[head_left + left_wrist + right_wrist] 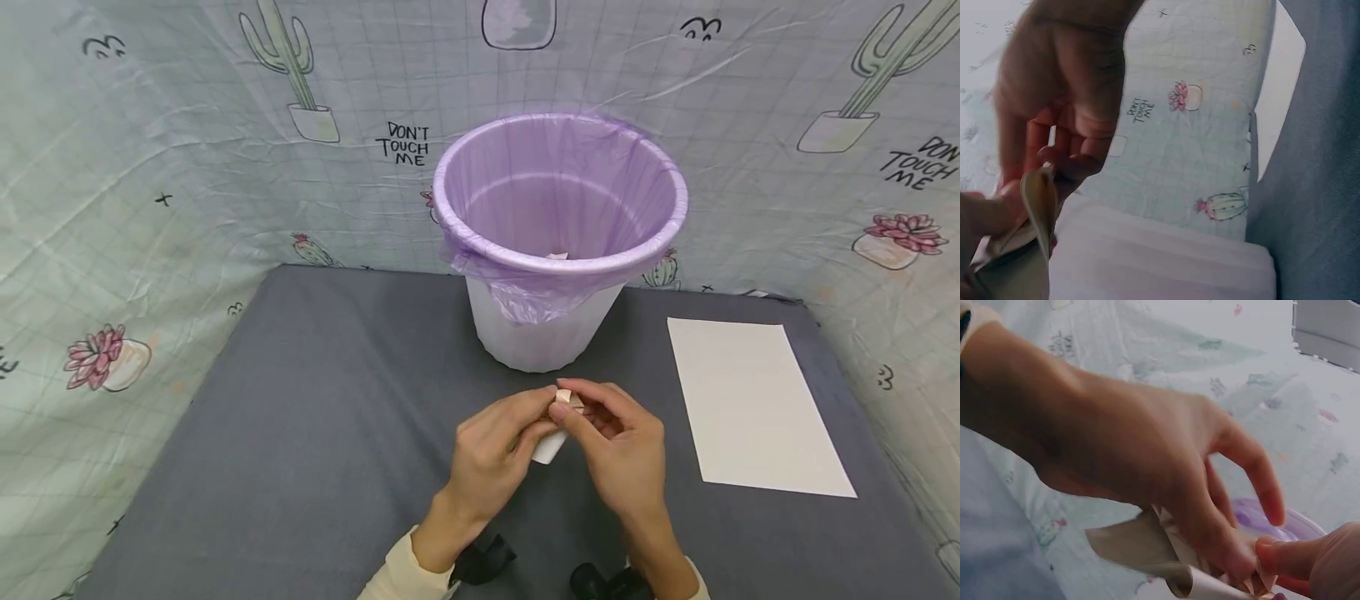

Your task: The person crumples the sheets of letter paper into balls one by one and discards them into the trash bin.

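Both hands meet over the grey table point(300, 433), in front of a white bin point(558, 242) lined with a purple bag. Between them is a small folded piece of white paper point(558, 417). My left hand point(502, 446) pinches it from the left and my right hand point(611, 442) pinches it from the right. The folded paper point(1035, 231) shows at the fingertips in the left wrist view. In the right wrist view the paper point(1166, 562) curls under the right hand's fingers point(1235, 550). A scrap of paper point(557, 255) lies inside the bin.
A flat white sheet of paper point(753, 404) lies on the table to the right of the hands. Cactus-print cloth point(150, 167) walls the table on the left, back and right. The bin stands at the table's far middle.
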Motion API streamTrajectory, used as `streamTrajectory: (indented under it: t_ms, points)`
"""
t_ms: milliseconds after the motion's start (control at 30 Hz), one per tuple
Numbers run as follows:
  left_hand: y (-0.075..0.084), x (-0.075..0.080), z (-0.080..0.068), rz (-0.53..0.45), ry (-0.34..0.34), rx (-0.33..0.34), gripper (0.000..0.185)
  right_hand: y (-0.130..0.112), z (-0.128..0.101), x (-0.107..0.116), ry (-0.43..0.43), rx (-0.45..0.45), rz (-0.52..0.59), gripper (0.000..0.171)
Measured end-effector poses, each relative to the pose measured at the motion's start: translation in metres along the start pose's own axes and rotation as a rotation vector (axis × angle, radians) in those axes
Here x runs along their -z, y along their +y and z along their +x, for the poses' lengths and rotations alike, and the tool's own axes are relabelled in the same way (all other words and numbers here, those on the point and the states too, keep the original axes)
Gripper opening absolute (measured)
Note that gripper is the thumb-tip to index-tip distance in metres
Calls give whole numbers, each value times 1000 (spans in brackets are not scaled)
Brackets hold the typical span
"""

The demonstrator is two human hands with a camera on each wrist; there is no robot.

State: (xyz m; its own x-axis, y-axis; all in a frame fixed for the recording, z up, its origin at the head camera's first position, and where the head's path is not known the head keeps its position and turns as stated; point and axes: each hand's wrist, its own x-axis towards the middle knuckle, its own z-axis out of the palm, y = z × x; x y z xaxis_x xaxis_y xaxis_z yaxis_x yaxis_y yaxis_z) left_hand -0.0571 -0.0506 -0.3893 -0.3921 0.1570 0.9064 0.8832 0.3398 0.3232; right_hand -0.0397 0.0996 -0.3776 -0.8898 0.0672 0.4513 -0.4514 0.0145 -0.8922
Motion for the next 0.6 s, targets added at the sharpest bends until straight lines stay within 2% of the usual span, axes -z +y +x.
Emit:
streamTrajectory:
  t_ms: [33, 100, 267, 333, 467, 533, 600]
  points:
    - [0, 1, 0, -35, -27, 16, 29, 0, 1, 2, 2, 19, 7, 29]
    - [1, 5, 1, -148, -72, 102, 31, 1, 2, 5, 0, 59, 1, 30]
    - [1, 16, 2, -465, -121, 420, 28, -3, 4, 9, -9, 151, -58, 32]
    - [1, 22, 2, -579, -144, 512, 23, -7, 6, 9, -18, 186, -53, 30]
    - [-5, 32, 2, -875, -211, 627, 24, -12, 8, 10, -28, 221, -22, 25]
    - [-11, 35, 1, -1033, -258, 645, 31, -8, 9, 13, -27, 234, -11, 23]
    - [-16, 37, 0, -1145, -316, 637, 36, 0, 9, 17, -35, 236, 33, 21]
